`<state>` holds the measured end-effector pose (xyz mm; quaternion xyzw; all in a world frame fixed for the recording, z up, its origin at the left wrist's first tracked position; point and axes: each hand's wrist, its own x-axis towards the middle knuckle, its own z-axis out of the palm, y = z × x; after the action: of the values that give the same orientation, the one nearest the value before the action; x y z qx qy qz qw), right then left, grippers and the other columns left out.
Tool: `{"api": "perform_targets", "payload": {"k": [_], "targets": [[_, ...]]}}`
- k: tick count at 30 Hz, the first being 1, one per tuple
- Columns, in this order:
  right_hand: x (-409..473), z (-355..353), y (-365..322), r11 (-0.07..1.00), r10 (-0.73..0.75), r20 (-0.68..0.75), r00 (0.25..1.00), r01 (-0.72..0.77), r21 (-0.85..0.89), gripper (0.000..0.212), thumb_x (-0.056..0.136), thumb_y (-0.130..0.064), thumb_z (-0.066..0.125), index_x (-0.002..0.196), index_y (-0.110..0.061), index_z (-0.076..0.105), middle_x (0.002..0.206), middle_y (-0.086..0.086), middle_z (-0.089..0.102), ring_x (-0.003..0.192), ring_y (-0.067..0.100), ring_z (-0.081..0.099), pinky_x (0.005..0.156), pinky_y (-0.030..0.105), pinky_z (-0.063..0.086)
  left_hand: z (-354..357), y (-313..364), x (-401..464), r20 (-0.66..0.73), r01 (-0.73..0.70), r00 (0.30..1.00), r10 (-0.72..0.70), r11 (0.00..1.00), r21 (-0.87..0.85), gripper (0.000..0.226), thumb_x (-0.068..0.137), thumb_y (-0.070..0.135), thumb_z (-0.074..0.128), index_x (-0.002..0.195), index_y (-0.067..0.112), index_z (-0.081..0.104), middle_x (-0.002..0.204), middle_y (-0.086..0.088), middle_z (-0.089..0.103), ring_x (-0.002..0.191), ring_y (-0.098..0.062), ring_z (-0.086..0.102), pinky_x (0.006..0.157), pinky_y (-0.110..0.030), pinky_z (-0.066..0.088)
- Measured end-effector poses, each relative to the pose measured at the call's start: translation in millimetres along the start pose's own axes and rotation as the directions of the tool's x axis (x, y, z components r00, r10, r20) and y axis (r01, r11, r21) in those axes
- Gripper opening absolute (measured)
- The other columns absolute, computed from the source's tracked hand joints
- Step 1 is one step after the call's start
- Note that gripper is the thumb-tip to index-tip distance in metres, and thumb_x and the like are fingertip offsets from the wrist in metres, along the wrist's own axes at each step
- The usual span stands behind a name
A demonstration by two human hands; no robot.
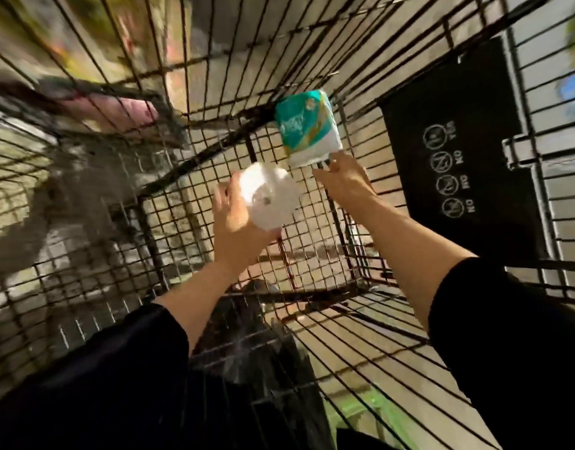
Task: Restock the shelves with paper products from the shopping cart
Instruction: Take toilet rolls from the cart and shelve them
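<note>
I look down into a black wire shopping cart (315, 254). My left hand (230, 219) grips a white paper roll pack (269, 196) from its left side, above the cart's mesh floor. A teal and white paper pack (308, 128) stands near the cart's far end. My right hand (344, 180) reaches to its lower edge, fingertips touching or pinching the pack's near corner; the grip is not plain to see. Both forearms are bare below black sleeves.
A black plastic flap with white NO warning icons (455, 164) hangs on the cart's right wall. The wire sides rise all around my arms. Blurred shelving and a pink item (117, 112) lie outside the cart at the left. Something green (370, 414) shows below the cart.
</note>
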<state>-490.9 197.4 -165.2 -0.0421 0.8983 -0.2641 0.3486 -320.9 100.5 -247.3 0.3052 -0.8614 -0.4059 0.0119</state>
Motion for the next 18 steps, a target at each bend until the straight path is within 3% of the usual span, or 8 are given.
{"api": "perform_targets", "payload": {"k": [2, 4, 6, 7, 8, 11, 16, 18], "targets": [[16.8, 9.8, -17.9, 0.997, -0.039, -0.136, 0.990, 0.030, -0.065, 0.048, 0.093, -0.030, 0.061, 0.136, -0.016, 0.046, 0.109, -0.002, 0.043, 0.099, 0.012, 0.046, 0.084, 0.026, 0.046, -10.5, -13.6, 14.7, -0.089, 0.000, 0.996, 0.004, 0.999, 0.052, 0.109, 0.069, 0.069, 0.062, 0.148, 0.003, 0.026, 0.144, -0.018, 0.034, 0.131, -0.012, 0.024, 0.099, 0.006, -0.008], [33.9, 14.6, -27.7, 0.978, -0.098, -0.239, 0.966, 0.049, -0.202, 0.044, 0.095, -0.034, 0.059, 0.130, -0.011, 0.051, 0.109, 0.004, 0.047, 0.104, 0.015, 0.049, 0.092, 0.026, 0.042, -17.2, -19.3, 22.0, -0.067, 0.034, 0.997, -0.033, 0.999, 0.028, 0.097, 0.068, 0.050, 0.075, 0.142, -0.001, 0.036, 0.135, -0.023, 0.040, 0.119, -0.005, 0.023, 0.097, 0.006, 0.013], [51.0, 18.5, -31.0, 0.948, -0.135, -0.220, 0.966, 0.061, -0.313, 0.045, 0.097, -0.038, 0.054, 0.130, -0.007, 0.052, 0.121, 0.010, 0.057, 0.115, 0.024, 0.054, 0.096, 0.029, 0.040, -17.2, -27.5, 24.7, -0.007, 0.046, 0.999, -0.045, 0.999, 0.014, 0.083, 0.068, 0.047, 0.071, 0.132, 0.001, 0.047, 0.128, -0.023, 0.048, 0.118, -0.018, 0.036, 0.083, -0.009, 0.025], [59.0, 20.3, -31.7, 0.952, -0.110, -0.166, 0.980, 0.056, -0.299, 0.048, 0.098, -0.039, 0.051, 0.133, -0.006, 0.049, 0.127, 0.012, 0.057, 0.119, 0.026, 0.054, 0.095, 0.029, 0.040, -16.5, -32.5, 26.3, 0.033, 0.042, 0.999, -0.043, 0.999, 0.019, 0.084, 0.067, 0.055, 0.063, 0.130, 0.002, 0.049, 0.124, -0.019, 0.052, 0.117, -0.024, 0.043, 0.091, -0.032, 0.048], [64.7, 22.4, -32.5, 0.969, -0.081, -0.102, 0.991, 0.054, -0.242, 0.052, 0.100, -0.039, 0.049, 0.139, -0.005, 0.045, 0.132, 0.012, 0.056, 0.122, 0.026, 0.053, 0.096, 0.029, 0.040, -15.8, -38.1, 27.3, 0.049, 0.034, 0.998, -0.036, 0.999, 0.033, 0.087, 0.066, 0.060, 0.057, 0.131, 0.003, 0.048, 0.122, -0.016, 0.054, 0.117, -0.025, 0.046, 0.106, -0.014, 0.031], [77.2, 25.9, -33.2, 0.984, -0.064, -0.007, 0.998, 0.062, -0.165, 0.059, 0.099, -0.032, 0.052, 0.149, -0.009, 0.031, 0.141, 0.011, 0.050, 0.128, 0.025, 0.048, 0.098, 0.024, 0.036, -16.3, -45.0, 31.6, 0.025, 0.004, 1.000, -0.005, 0.999, 0.033, 0.094, 0.065, 0.051, 0.072, 0.138, 0.000, 0.039, 0.131, -0.017, 0.044, 0.120, -0.018, 0.035, 0.097, 0.002, 0.015], [84.3, 23.9, -40.1, 0.934, -0.174, 0.077, 0.982, 0.189, -0.303, 0.103, 0.074, -0.013, 0.081, 0.154, -0.024, 0.017, 0.147, 0.004, 0.043, 0.135, 0.025, 0.039, 0.103, 0.016, 0.026, -20.4, -39.3, 32.2, -0.076, -0.129, 0.989, 0.130, 0.991, 0.022, 0.105, 0.062, 0.033, 0.088, 0.144, 0.010, 0.028, 0.135, -0.019, 0.040, 0.117, -0.016, 0.036, 0.095, -0.026, 0.040], [90.0, 23.4, -45.6, 0.826, -0.243, 0.171, 0.955, 0.296, -0.479, 0.109, 0.068, -0.018, 0.085, 0.153, -0.028, 0.018, 0.148, 0.011, 0.043, 0.140, 0.034, 0.032, 0.117, 0.037, 0.024, -18.4, -43.0, 29.6, -0.112, -0.200, 0.974, 0.197, 0.980, -0.015, 0.105, 0.057, 0.020, 0.090, 0.142, 0.015, 0.028, 0.136, -0.019, 0.040, 0.121, -0.022, 0.040, 0.098, -0.031, 0.042]]}}
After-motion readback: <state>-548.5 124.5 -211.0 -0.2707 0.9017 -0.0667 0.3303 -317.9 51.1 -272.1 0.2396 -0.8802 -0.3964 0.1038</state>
